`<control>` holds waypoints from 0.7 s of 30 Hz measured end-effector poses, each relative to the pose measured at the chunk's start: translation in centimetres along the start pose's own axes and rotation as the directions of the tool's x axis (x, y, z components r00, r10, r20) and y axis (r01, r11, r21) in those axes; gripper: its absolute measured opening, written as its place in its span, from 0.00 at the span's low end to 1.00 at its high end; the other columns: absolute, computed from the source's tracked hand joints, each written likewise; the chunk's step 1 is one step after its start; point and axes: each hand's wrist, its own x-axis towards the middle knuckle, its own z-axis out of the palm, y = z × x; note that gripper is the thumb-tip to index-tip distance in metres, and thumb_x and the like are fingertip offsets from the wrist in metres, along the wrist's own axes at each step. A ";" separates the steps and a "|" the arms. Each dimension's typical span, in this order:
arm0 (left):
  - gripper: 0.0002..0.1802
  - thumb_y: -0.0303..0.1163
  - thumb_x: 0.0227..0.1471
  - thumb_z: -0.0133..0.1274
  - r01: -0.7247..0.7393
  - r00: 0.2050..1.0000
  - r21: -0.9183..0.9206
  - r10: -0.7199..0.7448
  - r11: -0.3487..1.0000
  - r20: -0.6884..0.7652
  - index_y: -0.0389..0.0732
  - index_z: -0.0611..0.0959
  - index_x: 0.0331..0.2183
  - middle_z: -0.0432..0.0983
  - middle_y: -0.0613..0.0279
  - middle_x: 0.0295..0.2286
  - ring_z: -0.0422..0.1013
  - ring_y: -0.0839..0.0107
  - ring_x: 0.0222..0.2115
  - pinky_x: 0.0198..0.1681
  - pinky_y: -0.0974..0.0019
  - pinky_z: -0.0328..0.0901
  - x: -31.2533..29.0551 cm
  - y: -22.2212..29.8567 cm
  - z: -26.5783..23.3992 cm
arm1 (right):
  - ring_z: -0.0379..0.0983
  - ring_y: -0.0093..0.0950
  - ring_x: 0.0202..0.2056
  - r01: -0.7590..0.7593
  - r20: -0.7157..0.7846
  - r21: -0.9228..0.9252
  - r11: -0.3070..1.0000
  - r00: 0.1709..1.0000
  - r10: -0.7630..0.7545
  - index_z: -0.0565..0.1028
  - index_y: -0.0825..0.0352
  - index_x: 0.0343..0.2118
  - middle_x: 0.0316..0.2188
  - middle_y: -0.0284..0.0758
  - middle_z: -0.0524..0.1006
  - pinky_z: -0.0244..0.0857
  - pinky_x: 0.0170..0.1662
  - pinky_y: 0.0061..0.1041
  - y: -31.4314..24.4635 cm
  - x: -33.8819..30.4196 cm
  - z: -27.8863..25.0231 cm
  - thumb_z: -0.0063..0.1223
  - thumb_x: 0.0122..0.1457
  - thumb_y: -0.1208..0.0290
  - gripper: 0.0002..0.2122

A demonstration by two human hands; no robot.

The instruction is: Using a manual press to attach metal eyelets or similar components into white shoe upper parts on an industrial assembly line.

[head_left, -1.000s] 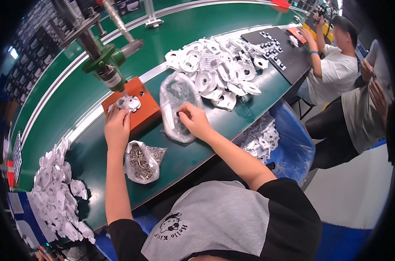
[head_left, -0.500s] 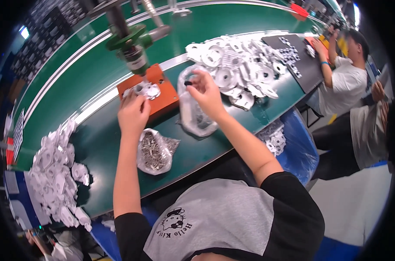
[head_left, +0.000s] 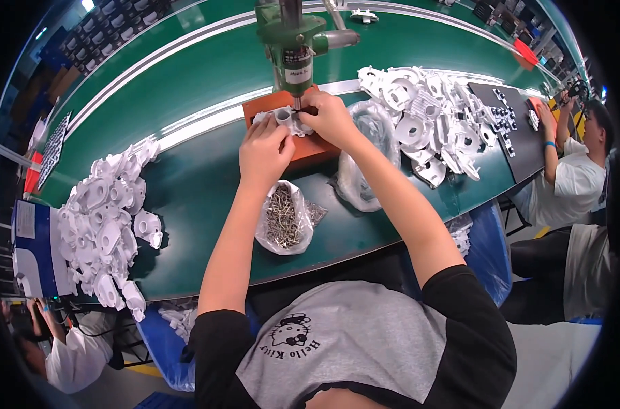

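A white plastic part (head_left: pixel 283 116) with a round raised collar sits on an orange block fixture (head_left: pixel 310 148), beneath the tip of a green spindle machine (head_left: pixel 297 68). My left hand (head_left: pixel 266 150) closes its fingers on the near left edge of that part. With fingers pinched together, my right hand (head_left: pixel 330 119) reaches the part's right side, right beside the spindle tip. Whatever lies between those fingertips is hidden from view. A plastic bag of small metal pins or screws (head_left: pixel 283 221) stands open below my left hand. Another clear bag (head_left: pixel 371 146) lies under my right forearm.
Heaped white plastic parts (head_left: pixel 105 225) lie at the left, beside a blue-and-white box (head_left: pixel 34 238). More white parts (head_left: pixel 426 116) are piled at the right, before a dark mat (head_left: pixel 525 146) with small pieces. A co-worker (head_left: pixel 569 157) sits at the far right. Blue-lined bins flank me below the table.
My right hand has moved from above the clear bag, where it pinched a small black piece, to the white part under the spindle. My left hand stays at the part. The view has shifted.
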 end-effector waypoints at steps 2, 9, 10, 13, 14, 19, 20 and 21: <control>0.05 0.29 0.42 0.53 -0.008 1.000 -0.005 0.008 1.000 -0.016 0.38 0.77 0.24 0.77 0.49 0.34 0.72 0.55 0.42 0.48 0.55 0.65 0.0 -0.1 0.0 | 0.74 0.38 0.34 0.042 0.002 -0.005 0.999 0.999 -0.042 0.78 0.72 0.31 0.30 0.43 0.77 0.68 0.40 0.29 -0.1 0.0 -0.1 0.57 0.43 0.74 0.11; 0.05 0.29 0.42 0.53 -0.025 0.999 -0.008 0.025 1.000 -0.027 0.38 0.77 0.24 0.77 0.50 0.33 0.73 0.55 0.41 0.48 0.56 0.65 0.0 0.0 0.1 | 0.72 0.36 0.39 0.245 0.033 -0.109 0.963 0.969 -0.243 0.79 0.70 0.32 0.33 0.40 0.78 0.67 0.44 0.31 0.0 -1.4 -0.6 0.56 0.46 0.73 0.10; 0.05 0.29 0.42 0.53 -0.018 1.000 -0.004 0.017 1.000 -0.025 0.38 0.77 0.24 0.77 0.50 0.33 0.73 0.55 0.41 0.48 0.56 0.65 0.1 -0.1 0.0 | 0.71 0.36 0.41 0.269 0.044 -0.123 0.955 0.963 -0.266 0.79 0.70 0.33 0.34 0.40 0.78 0.66 0.45 0.32 -0.2 -1.7 -0.6 0.55 0.46 0.74 0.10; 0.05 0.29 0.42 0.53 -0.024 1.000 0.018 0.025 1.000 -0.017 0.38 0.78 0.24 0.77 0.52 0.33 0.73 0.56 0.41 0.47 0.55 0.65 0.0 -0.3 0.4 | 0.69 0.37 0.42 0.315 0.043 -0.172 0.933 0.949 -0.313 0.79 0.70 0.35 0.37 0.39 0.78 0.65 0.46 0.33 -0.7 -2.6 -0.6 0.54 0.48 0.74 0.11; 0.05 0.29 0.42 0.53 -0.016 1.000 0.024 0.016 1.000 -0.015 0.38 0.78 0.24 0.77 0.52 0.33 0.73 0.56 0.41 0.47 0.55 0.65 0.0 -0.3 0.4 | 0.69 0.38 0.43 0.345 0.020 -0.212 0.915 0.937 -0.349 0.78 0.70 0.36 0.38 0.39 0.77 0.65 0.47 0.34 -0.8 -2.6 -0.6 0.53 0.49 0.75 0.11; 0.05 0.30 0.42 0.53 -0.019 0.999 -0.002 0.018 1.000 -0.042 0.39 0.79 0.25 0.77 0.54 0.33 0.74 0.56 0.39 0.45 0.57 0.67 -0.1 -0.5 0.6 | 0.69 0.37 0.43 0.379 -0.026 -0.376 0.846 0.908 -0.418 0.77 0.68 0.38 0.41 0.39 0.77 0.63 0.47 0.33 -1.7 -4.0 -0.5 0.53 0.49 0.75 0.12; 0.05 0.30 0.42 0.53 -0.009 0.999 -0.009 0.009 1.000 -0.033 0.39 0.79 0.25 0.77 0.54 0.33 0.74 0.56 0.39 0.45 0.57 0.67 -0.1 -0.5 0.5 | 0.69 0.37 0.42 0.388 -0.077 -0.345 0.855 0.896 -0.438 0.77 0.67 0.38 0.40 0.38 0.77 0.62 0.47 0.32 -2.1 -4.5 -0.6 0.53 0.49 0.76 0.11; 0.05 0.30 0.42 0.53 -0.007 0.999 -0.007 0.007 1.000 -0.034 0.39 0.79 0.25 0.77 0.54 0.33 0.74 0.56 0.39 0.45 0.57 0.67 -0.1 -0.5 0.5 | 0.69 0.37 0.42 0.398 -0.129 -0.314 0.862 0.882 -0.454 0.77 0.67 0.37 0.39 0.37 0.77 0.61 0.47 0.31 -2.5 -4.9 -0.7 0.54 0.48 0.77 0.11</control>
